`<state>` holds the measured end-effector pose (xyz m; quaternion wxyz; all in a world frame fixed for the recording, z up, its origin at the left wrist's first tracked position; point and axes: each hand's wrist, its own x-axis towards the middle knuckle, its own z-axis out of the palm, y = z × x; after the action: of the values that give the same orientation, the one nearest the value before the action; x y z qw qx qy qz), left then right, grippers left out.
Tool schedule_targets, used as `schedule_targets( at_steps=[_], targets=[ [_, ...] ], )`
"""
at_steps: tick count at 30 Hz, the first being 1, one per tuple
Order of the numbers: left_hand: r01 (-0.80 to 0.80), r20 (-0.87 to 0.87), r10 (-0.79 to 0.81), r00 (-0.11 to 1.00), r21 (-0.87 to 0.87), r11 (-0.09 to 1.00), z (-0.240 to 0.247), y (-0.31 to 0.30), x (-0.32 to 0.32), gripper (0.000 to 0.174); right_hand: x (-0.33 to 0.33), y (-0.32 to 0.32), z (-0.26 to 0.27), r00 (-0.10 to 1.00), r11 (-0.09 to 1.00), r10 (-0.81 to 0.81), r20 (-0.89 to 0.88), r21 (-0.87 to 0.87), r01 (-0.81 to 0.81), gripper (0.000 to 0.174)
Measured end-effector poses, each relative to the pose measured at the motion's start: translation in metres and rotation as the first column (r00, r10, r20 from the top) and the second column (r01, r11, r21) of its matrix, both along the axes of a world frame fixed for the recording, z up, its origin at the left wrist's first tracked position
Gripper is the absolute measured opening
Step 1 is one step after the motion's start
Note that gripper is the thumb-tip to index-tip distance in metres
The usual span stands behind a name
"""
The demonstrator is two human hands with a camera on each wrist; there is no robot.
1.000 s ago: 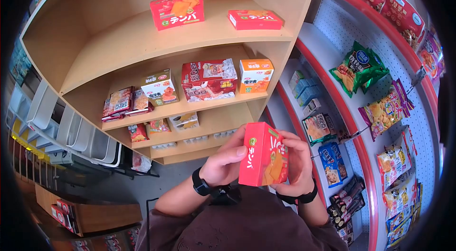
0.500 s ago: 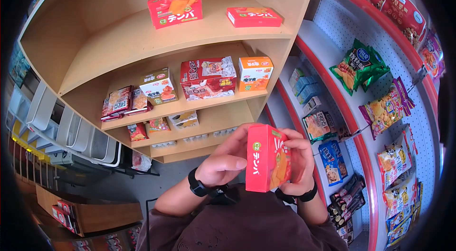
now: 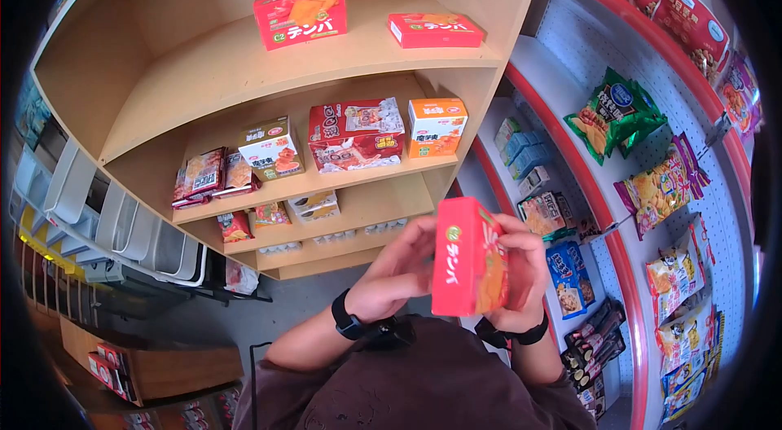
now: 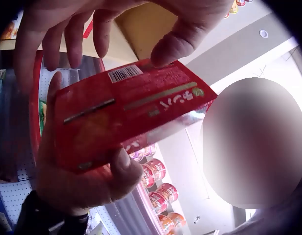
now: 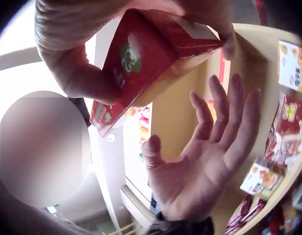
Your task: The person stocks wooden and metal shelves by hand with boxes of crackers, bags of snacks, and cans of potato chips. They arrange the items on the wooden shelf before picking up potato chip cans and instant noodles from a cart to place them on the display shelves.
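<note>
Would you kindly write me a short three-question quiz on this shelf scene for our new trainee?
1. Which hand grips the held red box?
a) left
b) right hand
c) neither

2. True or false: The left hand is open, with its fingers spread.

3. Fill in the missing word: In the head view, two red boxes share the wooden shelf. The left-hand box stands upright, while the right-hand box lies ____.

Key:
1. b
2. True
3. flat
</note>
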<state>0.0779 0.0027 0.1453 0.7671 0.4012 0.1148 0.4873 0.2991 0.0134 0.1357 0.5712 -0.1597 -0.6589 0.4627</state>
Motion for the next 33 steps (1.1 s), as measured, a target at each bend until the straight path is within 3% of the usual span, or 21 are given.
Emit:
schedule_targets(
  at_steps=[4, 5, 10, 14, 19, 22, 23, 27, 30, 33],
  targets=[
    [-0.22, -0.025, 0.243, 0.97, 0.342, 0.913, 0.0, 0.009, -0.005, 0.09, -0.003, -0.001, -0.006, 0.997, 0.987, 0.07, -0.039, -0.145, -0.075, 0.083],
    [-0.265, -0.066, 0.318, 0.946, 0.412, 0.872, 0.0, 0.01, -0.007, 0.101, -0.005, -0.002, -0.007, 0.995, 0.979, 0.084, -0.057, -0.183, -0.093, 0.084],
    [-0.272, -0.218, 0.47, 0.855, 0.583, 0.765, 0.006, 0.01, -0.003, 0.107, -0.008, -0.007, -0.001, 0.996, 0.95, 0.085, 0.031, -0.305, -0.072, 0.089],
    [-0.304, -0.299, 0.562, 0.771, 0.602, 0.738, 0.002, 0.018, -0.005, 0.107, -0.009, -0.006, 0.005, 0.994, 0.913, 0.085, 0.072, -0.405, -0.049, 0.08],
    [-0.266, -0.512, 0.506, 0.694, 0.471, 0.841, -0.018, 0.035, -0.015, 0.102, -0.014, -0.006, 0.001, 0.992, 0.82, 0.119, 0.043, -0.568, -0.074, 0.055],
    [-0.246, -0.447, 0.589, 0.673, 0.615, 0.749, -0.02, 0.026, -0.008, 0.11, -0.015, -0.003, -0.004, 0.999, 0.799, 0.035, 0.013, -0.601, -0.02, 0.055],
    [-0.2, -0.47, 0.563, 0.68, 0.619, 0.759, -0.02, 0.022, -0.006, 0.12, -0.011, 0.0, -0.008, 1.0, 0.793, 0.023, 0.015, -0.609, -0.009, 0.055],
    [-0.077, -0.492, 0.607, 0.624, 0.734, 0.675, -0.013, 0.013, 0.011, 0.13, -0.011, 0.005, -0.006, 0.998, 0.807, -0.015, 0.055, -0.589, 0.045, 0.058],
    [-0.168, -0.402, 0.675, 0.618, 0.772, 0.613, -0.02, 0.016, 0.019, 0.128, -0.015, 0.004, -0.006, 0.998, 0.828, -0.005, 0.06, -0.559, 0.037, 0.064],
    [-0.217, -0.382, 0.667, 0.639, 0.743, 0.633, -0.021, 0.018, 0.02, 0.119, -0.014, 0.005, -0.001, 0.996, 0.839, 0.03, 0.089, -0.544, 0.023, 0.069]
  ],
)
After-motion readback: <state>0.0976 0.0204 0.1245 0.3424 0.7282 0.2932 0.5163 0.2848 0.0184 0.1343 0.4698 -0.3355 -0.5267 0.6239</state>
